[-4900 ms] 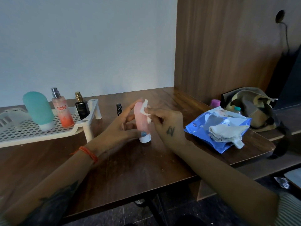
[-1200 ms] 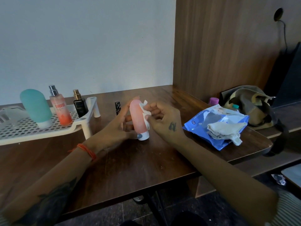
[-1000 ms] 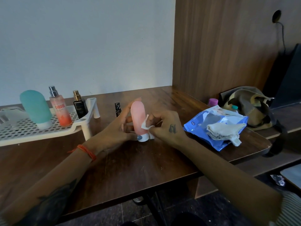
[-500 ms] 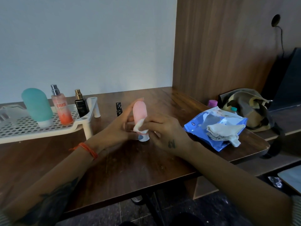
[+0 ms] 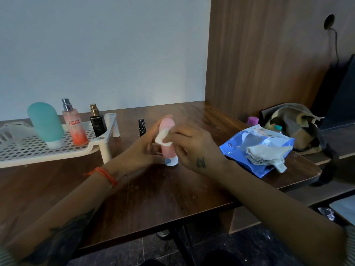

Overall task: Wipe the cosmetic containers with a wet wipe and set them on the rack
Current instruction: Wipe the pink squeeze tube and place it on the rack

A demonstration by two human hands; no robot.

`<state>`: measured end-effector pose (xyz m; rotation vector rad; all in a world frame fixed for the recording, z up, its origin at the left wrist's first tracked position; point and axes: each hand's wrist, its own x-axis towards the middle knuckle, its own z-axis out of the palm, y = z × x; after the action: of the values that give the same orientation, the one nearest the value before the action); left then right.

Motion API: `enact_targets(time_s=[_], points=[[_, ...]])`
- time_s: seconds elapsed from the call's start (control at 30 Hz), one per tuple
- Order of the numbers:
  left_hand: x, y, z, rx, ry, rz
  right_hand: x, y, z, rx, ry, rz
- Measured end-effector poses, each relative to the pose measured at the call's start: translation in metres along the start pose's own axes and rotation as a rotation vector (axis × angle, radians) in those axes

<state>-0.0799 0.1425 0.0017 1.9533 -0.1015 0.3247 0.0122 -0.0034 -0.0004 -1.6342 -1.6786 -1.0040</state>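
Head view: a soft pink squeeze bottle with a white cap [image 5: 168, 148] is stood cap-down on the dark wooden desk [image 5: 157, 196], near its middle and well apart from the white perforated plastic rack [image 5: 48, 150]. It is steadied by the left hand [image 5: 142, 150], whose fingers are laid along its far side, while a small crumpled white wet wipe [image 5: 162, 138] is pinched by the right hand [image 5: 192, 146] and pressed to the bottle's upper front. Whether the left thumb is closed round the base cannot be told with certainty, though it seems so.

A tip-over is judged the main risk: the bottle is tall on a narrow cap, and a hard sideways rub could push it toward the small black tube [image 5: 141, 127] just behind. The damp surface could also be let slip during the carry to the rack.

The bottle looks smooth, matte and rounded at the top, with a blue-grey mark seen low by the cap.
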Motion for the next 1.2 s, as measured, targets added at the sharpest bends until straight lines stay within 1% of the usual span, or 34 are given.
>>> enact_targets(time_s=[0.07, 0.2, 0.27, 0.37, 0.4, 0.43, 0.57, 0.7, 0.77, 0.83, 0.93, 1.0, 1.07, 1.2], points=[[0.000, 0.001, 0.000, 0.013, 0.004, 0.018, -0.008, 0.001, -0.001, 0.018, -0.081, -0.018], [0.002, -0.002, 0.000, -0.049, 0.016, 0.010, -0.014, 0.006, -0.006, 0.081, -0.238, -0.025], [0.002, -0.003, 0.001, -0.051, 0.003, 0.021, -0.009, 0.007, -0.009, 0.080, -0.196, -0.017], [0.002, -0.007, 0.000, -0.048, -0.005, 0.009, 0.005, 0.004, -0.012, 0.076, 0.002, 0.061], [0.001, -0.006, 0.001, -0.043, 0.007, -0.002, 0.008, 0.003, -0.011, 0.054, 0.026, 0.071], [0.001, -0.004, 0.001, -0.036, 0.012, -0.002, 0.009, 0.001, -0.009, 0.035, 0.015, 0.070], [0.001, 0.002, 0.004, -0.001, 0.018, 0.029, -0.005, -0.004, -0.001, 0.026, -0.135, 0.008], [0.003, -0.002, 0.003, -0.026, 0.012, 0.025, -0.018, -0.003, -0.005, 0.094, -0.287, 0.044], [0.004, -0.005, 0.001, -0.044, -0.001, 0.018, -0.018, 0.001, -0.008, 0.099, -0.307, 0.044], [0.004, -0.006, 0.001, -0.059, -0.013, 0.013, -0.014, 0.005, -0.010, 0.082, -0.228, 0.028], [0.003, -0.004, 0.002, -0.069, -0.008, 0.009, -0.001, 0.003, -0.009, 0.043, -0.021, 0.041], [0.002, -0.002, 0.001, -0.079, 0.023, 0.005, 0.009, 0.000, -0.007, 0.017, 0.040, 0.026], [0.001, -0.001, -0.001, -0.129, 0.036, 0.006, 0.017, 0.001, -0.005, 0.042, 0.074, 0.099], [0.001, 0.000, -0.001, -0.192, 0.016, 0.007, 0.020, 0.006, 0.001, 0.137, 0.173, 0.324]])
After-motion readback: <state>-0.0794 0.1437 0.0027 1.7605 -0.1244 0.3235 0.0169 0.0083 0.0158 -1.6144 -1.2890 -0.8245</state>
